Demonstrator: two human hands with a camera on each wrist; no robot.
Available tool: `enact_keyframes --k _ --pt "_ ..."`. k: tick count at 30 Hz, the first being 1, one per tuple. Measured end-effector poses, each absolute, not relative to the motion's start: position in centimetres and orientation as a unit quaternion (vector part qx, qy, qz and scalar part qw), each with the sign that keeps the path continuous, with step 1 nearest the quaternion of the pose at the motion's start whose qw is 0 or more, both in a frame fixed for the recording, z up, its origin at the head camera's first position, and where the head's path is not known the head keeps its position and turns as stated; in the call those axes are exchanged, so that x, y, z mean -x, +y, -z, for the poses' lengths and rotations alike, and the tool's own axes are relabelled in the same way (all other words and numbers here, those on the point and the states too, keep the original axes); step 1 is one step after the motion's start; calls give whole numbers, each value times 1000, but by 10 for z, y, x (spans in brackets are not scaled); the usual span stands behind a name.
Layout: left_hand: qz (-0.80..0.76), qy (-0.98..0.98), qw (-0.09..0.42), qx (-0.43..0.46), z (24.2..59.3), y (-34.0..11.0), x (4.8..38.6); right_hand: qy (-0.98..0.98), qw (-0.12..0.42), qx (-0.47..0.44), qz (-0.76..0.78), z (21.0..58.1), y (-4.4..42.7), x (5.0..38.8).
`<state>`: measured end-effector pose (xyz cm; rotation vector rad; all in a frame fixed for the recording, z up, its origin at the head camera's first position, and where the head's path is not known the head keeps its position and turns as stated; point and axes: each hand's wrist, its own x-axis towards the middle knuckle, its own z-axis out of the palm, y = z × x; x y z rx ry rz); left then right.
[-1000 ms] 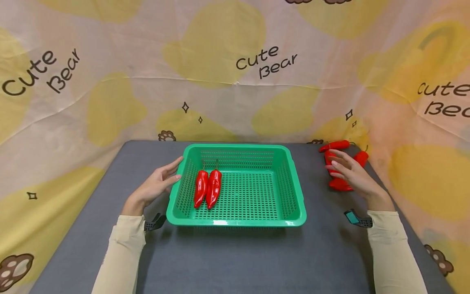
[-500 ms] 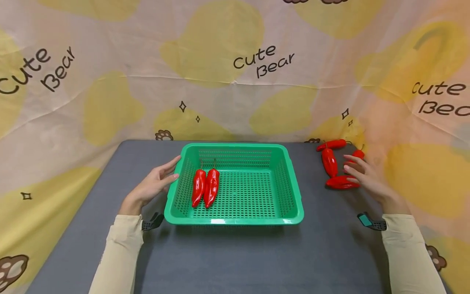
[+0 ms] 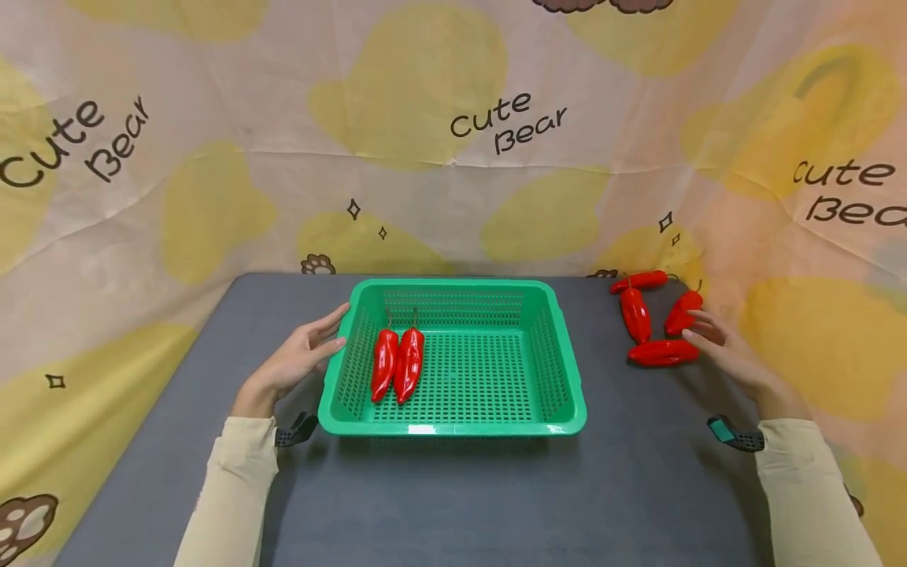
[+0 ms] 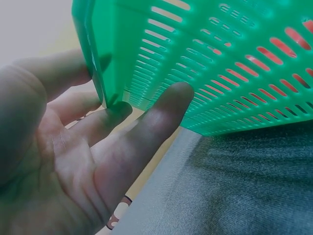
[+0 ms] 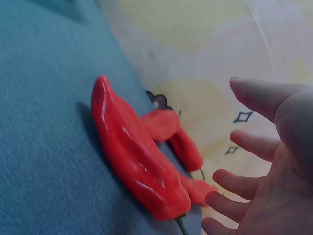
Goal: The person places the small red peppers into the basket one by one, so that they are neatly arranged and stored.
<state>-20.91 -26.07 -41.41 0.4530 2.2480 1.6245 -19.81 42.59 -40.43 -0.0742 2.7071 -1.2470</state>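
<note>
Left of centre, your left hand (image 3: pixel 290 364) rests loosely extended fingers against the green basket (image 3: pixel 453 430), likely steadying it; far right, your right hand's (image 3: pixel 740 366) spread, empty fingers hang beside red peppers (image 3: pixel 660 353).

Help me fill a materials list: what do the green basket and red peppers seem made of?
Green basket: probably moulded plastic, semi-glossy, judging by its shiny rim and regular slots. Red peppers: smooth and glossy with bright highlights; possibly plastic or foam imitations, though real ones can't be ruled out.
</note>
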Motion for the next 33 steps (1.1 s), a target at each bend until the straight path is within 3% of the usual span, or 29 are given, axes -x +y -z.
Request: enact_keyframes --k 16,33 --pt "-579 782 164 -165 414 -260 208 903 134 -3 409 419 456 206" --pt "-573 788 161 -157 413 -260 208 944 130 37 300 439 464 218"
